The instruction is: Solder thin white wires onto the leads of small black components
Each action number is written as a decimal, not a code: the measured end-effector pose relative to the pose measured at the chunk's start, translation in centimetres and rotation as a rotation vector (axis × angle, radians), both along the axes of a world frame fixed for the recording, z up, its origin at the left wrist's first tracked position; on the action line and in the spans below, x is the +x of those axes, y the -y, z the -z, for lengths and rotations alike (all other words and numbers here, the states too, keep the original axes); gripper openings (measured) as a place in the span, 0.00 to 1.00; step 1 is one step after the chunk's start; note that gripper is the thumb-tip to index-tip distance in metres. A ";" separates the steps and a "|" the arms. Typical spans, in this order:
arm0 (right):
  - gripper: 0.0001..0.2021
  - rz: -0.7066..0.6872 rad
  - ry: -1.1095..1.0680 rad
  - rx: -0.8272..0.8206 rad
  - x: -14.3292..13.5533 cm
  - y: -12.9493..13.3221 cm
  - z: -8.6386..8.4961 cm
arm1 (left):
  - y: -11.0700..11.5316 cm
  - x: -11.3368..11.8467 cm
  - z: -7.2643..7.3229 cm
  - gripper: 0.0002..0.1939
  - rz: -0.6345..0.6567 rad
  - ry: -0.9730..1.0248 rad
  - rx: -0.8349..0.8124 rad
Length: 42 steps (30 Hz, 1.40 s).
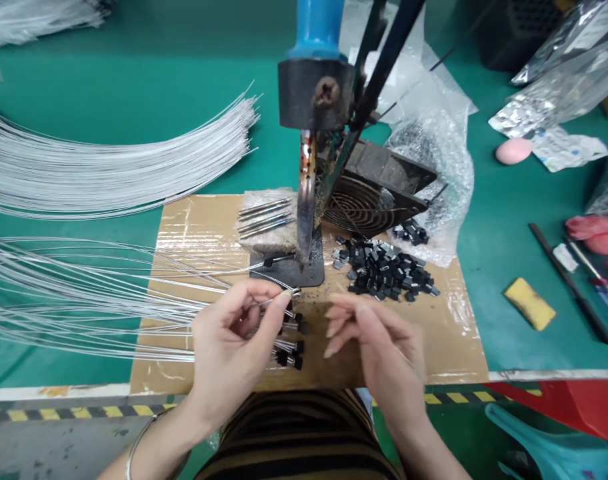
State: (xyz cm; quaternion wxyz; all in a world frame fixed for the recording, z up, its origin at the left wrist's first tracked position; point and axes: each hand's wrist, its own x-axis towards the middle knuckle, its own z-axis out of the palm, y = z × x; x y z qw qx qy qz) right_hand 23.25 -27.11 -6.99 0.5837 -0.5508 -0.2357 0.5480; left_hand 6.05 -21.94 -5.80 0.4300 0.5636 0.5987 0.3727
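My left hand (249,333) pinches a thin white wire (267,302) near its end, between thumb and forefinger, below the soldering iron's tip. To the right, my right hand (379,340) hovers over the cardboard with loosely bent fingers apart; nothing shows in them, though it is slightly blurred. A soldering iron (307,193) with a blue handle points down from its stand. Under its tip, a wire with a black connector (269,262) lies on a dark plate (311,273). Wires ending in black connectors (289,357) lie beneath my left hand. Small black connectors (389,270) form a pile behind my right hand.
A large bundle of white wires (109,173) lies at the left on the green table. Behind the iron stand a fan (369,193) and bubble wrap (434,153). Metal rods (264,219) rest on a pad. A yellow sponge (529,303) sits at the right.
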 end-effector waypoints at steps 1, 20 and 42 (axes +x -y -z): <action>0.08 0.052 0.182 0.013 1.0 0.5 0.0 | -0.2 -0.1 -0.1 0.02 -0.007 0.016 -0.009; 0.05 -0.049 1.208 0.172 5.1 2.2 2.7 | -0.5 -0.6 -0.4 0.03 0.069 0.037 -0.032; 0.05 -0.073 0.143 0.090 -1.1 -2.4 -0.8 | -0.6 -0.3 -1.0 0.03 0.064 -0.006 -0.040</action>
